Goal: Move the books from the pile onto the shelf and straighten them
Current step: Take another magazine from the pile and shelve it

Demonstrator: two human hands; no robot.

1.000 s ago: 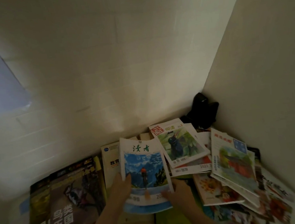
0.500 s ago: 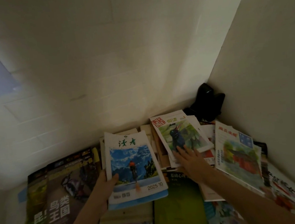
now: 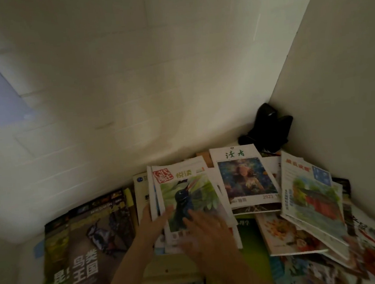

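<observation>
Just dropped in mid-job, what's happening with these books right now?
A person is gathering a small stack of magazines from the pile in the corner. The left hand grips the stack's left edge, thumb on the cover of the bird magazine on top. The right hand lies flat on that cover's lower part, blurred. More magazines lie scattered to the right, including the red house magazine. No shelf is in view.
</observation>
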